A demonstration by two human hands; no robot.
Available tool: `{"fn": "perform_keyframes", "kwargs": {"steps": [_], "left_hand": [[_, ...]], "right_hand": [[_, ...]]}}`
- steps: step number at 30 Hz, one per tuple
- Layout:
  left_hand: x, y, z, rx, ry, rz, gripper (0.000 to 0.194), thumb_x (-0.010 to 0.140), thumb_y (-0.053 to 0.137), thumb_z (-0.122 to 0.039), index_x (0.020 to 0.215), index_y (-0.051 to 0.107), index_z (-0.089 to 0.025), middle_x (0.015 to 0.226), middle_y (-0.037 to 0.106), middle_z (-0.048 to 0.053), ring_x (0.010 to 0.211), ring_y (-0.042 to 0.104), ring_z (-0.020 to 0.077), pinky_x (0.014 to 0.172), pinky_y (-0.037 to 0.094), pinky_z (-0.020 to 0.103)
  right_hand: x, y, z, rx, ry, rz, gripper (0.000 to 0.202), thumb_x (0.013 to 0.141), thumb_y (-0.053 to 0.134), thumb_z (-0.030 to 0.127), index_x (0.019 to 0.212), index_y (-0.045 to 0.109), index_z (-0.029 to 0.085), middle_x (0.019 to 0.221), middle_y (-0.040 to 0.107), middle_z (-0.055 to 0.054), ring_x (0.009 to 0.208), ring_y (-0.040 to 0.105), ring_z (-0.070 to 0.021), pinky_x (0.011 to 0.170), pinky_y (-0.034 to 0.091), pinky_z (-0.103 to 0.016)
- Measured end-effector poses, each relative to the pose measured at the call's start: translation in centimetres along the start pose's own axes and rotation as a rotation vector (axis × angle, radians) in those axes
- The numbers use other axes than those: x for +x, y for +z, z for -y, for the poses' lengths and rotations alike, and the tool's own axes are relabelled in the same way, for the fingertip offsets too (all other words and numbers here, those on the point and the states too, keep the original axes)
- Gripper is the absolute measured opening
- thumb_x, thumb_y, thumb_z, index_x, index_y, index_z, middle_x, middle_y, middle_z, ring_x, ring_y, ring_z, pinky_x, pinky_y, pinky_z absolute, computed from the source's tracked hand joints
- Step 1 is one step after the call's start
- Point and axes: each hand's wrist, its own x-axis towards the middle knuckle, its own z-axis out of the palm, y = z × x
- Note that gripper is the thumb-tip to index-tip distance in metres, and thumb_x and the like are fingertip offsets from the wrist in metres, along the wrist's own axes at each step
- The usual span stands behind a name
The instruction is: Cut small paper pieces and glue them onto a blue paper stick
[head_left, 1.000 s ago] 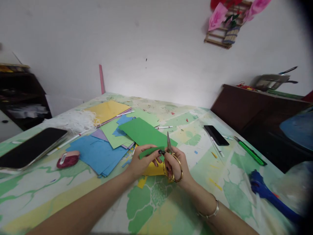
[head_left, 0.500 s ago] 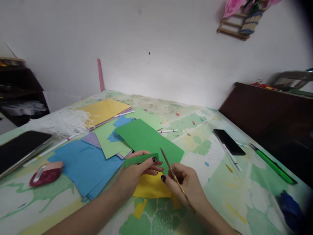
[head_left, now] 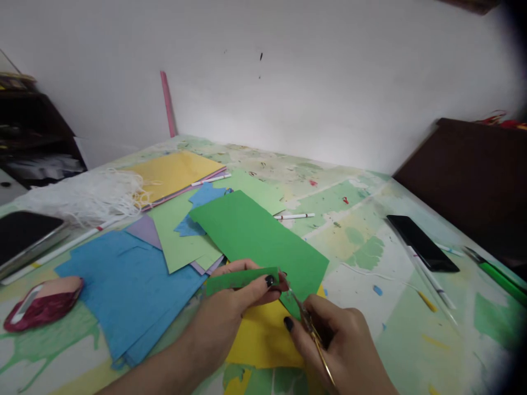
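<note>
My left hand (head_left: 230, 302) pinches a narrow green paper strip (head_left: 242, 278), with the thumb on its near face and fingers behind. A pair of gold-handled scissors (head_left: 308, 323) is gripped in my right hand (head_left: 341, 340). Their blades point up and left, close to the strip's right end; whether they touch it I cannot tell. Beneath my hands lies a yellow paper sheet (head_left: 263, 340). A larger green paper sheet (head_left: 263, 233) spreads out just beyond them.
Blue paper sheets (head_left: 135, 291) lie at left, beside a dark red and pink object (head_left: 45, 302). White string (head_left: 86, 195) is heaped farther back near yellow paper (head_left: 177, 173). At right are a black phone (head_left: 422, 241), white sticks (head_left: 432, 280) and a green cutter (head_left: 500, 280).
The scissors' blades have come up against the right end of the green strip, from slightly apart. My view has tilted downward and closer, so things on the table appear larger.
</note>
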Motion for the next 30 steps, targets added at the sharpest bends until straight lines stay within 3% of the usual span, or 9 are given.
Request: {"fn": "perform_keyframes", "kwargs": {"steps": [8,19,30], "left_hand": [[-0.4,0.0,-0.1,-0.02,0.011,-0.102,0.042,0.05,0.081,-0.026,0.082,0.055,-0.018,0.079,0.072,0.004,0.077,0.069,0.0218,0.073,0.057,0.032],[-1.0,0.6,-0.5,-0.052,0.009,-0.111,0.048,0.049,0.081,-0.022,0.087,0.051,-0.02,0.078,0.072,0.004,0.079,0.069,0.0219,0.076,0.056,0.032],[-1.3,0.9,-0.6,-0.036,0.049,-0.097,0.038,0.054,0.078,-0.021,0.083,0.053,-0.018,0.077,0.072,0.003,0.079,0.068,0.0196,0.077,0.055,0.031]], "right_hand": [[0.0,0.0,0.8,0.075,0.06,0.027,0.038,0.071,0.056,0.033,0.048,0.03,0.019,0.042,0.022,0.006,0.041,0.019,-0.0061,0.035,0.014,-0.02],[-0.1,-0.2,1.2,0.134,0.097,0.049,0.043,0.071,0.053,0.04,0.046,0.025,0.019,0.044,0.019,0.005,0.042,0.017,-0.006,0.035,0.012,-0.021],[0.0,-0.3,2.1,0.243,0.173,0.073,0.042,0.067,0.054,0.042,0.046,0.026,0.02,0.046,0.019,0.005,0.044,0.017,-0.0065,0.038,0.013,-0.021]]}}
